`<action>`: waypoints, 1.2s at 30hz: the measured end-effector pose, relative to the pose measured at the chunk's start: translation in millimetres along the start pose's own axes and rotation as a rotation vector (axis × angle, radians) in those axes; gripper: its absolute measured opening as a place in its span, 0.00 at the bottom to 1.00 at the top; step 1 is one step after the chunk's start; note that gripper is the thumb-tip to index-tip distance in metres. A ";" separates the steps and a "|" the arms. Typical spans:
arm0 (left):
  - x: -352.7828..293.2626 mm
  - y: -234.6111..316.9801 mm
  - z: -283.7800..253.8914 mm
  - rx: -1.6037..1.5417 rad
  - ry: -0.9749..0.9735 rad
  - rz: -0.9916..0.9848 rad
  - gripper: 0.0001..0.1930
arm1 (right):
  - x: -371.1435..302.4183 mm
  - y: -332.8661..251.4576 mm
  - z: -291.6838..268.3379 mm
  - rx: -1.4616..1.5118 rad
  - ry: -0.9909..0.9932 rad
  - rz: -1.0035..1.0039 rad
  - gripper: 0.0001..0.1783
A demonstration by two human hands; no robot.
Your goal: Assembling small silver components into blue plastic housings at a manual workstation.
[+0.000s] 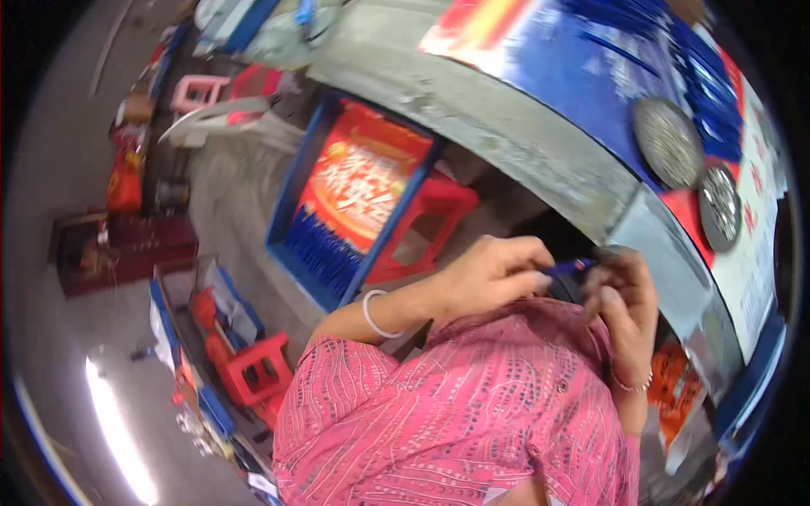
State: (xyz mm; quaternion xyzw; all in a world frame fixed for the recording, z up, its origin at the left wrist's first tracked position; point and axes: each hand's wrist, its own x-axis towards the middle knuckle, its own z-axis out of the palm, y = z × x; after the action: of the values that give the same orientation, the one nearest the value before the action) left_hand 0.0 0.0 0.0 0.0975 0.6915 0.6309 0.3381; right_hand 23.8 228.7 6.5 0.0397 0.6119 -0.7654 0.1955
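Observation:
A slim dark-blue piece [567,267], pen-like in shape, is pinched between the thumb and fingers of my left hand [498,271], in front of my pink shirt. At its other end are the curled fingers of my right hand [626,299], smeared by motion; what they hold is too blurred to make out. To the right, on the worktable, stand two round metal dishes, the larger one [668,143] and the smaller one [720,207], filled with small shiny parts. Many slender blue pieces [709,93] lie beyond them on a blue sheet.
Left of my hands, a blue-rimmed tray [283,181] is lined with a red printed sheet and has blue pieces at its near end. A red stool [434,211] stands beside it, under the grey table edge [506,148]. Another red stool [257,371] is at lower left.

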 end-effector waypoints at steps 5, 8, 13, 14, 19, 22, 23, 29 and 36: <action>-80.8 -60.5 -125.3 0.826 0.704 0.176 0.08 | 17.1 10.9 14.9 -0.051 0.088 0.000 0.11; -148.6 -114.4 -182.0 1.050 1.001 0.016 0.07 | 19.9 11.0 16.0 -0.067 0.018 0.072 0.08; -215.3 -171.4 -218.1 1.097 1.126 -0.185 0.07 | 25.2 7.6 37.2 -0.116 -0.066 0.146 0.07; -222.3 -180.4 -219.4 1.093 1.126 -0.184 0.07 | 24.9 6.5 39.9 -0.136 -0.089 0.146 0.07; -239.5 -203.8 -220.0 1.256 1.079 -0.267 0.07 | 23.1 2.6 42.7 -0.171 -0.126 0.163 0.06; -247.5 -207.7 -218.8 1.275 1.064 -0.280 0.07 | 23.0 3.9 39.7 -0.204 -0.143 0.191 0.06; -249.1 -207.4 -217.3 1.278 1.064 -0.281 0.07 | 23.3 4.2 38.2 -0.201 -0.144 0.190 0.06; -222.5 -182.8 -213.4 1.405 1.010 -0.234 0.09 | 16.4 5.2 21.8 -0.304 -0.202 0.103 0.05; -115.3 -54.7 -173.5 1.088 1.014 0.185 0.09 | 11.7 -20.8 10.0 -0.535 -0.205 -0.257 0.05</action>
State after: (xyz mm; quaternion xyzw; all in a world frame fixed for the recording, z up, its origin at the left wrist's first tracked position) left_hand 0.3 -214.8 -15.8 0.0061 0.9659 0.1932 -0.1725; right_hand 7.6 219.9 24.5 -0.1682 0.7686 -0.5957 0.1616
